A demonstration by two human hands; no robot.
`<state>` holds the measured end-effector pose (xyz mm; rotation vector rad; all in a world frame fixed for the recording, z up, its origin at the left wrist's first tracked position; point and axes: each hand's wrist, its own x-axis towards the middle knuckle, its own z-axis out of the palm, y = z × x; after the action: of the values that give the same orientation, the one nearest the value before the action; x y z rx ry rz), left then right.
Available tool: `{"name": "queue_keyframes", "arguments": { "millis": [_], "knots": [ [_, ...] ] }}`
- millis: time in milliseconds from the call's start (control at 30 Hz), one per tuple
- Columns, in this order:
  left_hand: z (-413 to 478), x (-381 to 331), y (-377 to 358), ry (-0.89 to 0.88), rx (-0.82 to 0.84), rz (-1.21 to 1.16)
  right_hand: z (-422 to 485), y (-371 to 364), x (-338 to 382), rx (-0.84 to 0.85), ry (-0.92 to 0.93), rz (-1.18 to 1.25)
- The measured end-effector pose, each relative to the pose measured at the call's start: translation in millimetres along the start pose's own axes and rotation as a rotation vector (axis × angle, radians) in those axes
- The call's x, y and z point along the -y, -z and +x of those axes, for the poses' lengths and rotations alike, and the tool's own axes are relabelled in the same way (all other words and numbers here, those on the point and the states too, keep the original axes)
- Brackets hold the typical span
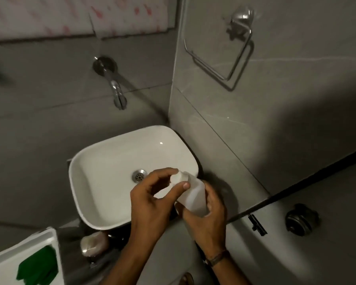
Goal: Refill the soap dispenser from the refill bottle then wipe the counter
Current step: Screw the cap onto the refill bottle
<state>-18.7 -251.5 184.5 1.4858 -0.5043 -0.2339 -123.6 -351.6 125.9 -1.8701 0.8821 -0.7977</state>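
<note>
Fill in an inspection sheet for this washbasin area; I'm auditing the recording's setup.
Surface: dark counter under the white basin; too dim to judge its condition.
Job's things: white bottle held tilted over the basin's front right rim, cap on; green cloth lies in a white tray.
Clutter: pale rounded object on the counter, too blurred to identify.
Grippers: left hand pinches the cap; right hand grips the bottle's body.
Cables: nothing seen.
Surroundings: wall tap, towel ring, round dark knob at right.
</note>
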Motion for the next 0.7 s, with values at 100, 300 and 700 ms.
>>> {"name": "queue_keyframes", "arguments": {
  "millis": [100,300,700],
  "knots": [
    [4.0,-40.0,38.9,-0.080,0.016,0.068,-15.5,-10.9,56.3,0.011,0.129,0.028],
    [11.3,-91.9,123.2,-0.125,0.076,0.205,-44.0,-47.3,128.3,0.081,0.252,0.103],
    [14.3,-115.2,243.4,-0.221,-0.038,0.098,-78.6,-96.6,193.3,0.293,0.279,0.329]
  ]
}}
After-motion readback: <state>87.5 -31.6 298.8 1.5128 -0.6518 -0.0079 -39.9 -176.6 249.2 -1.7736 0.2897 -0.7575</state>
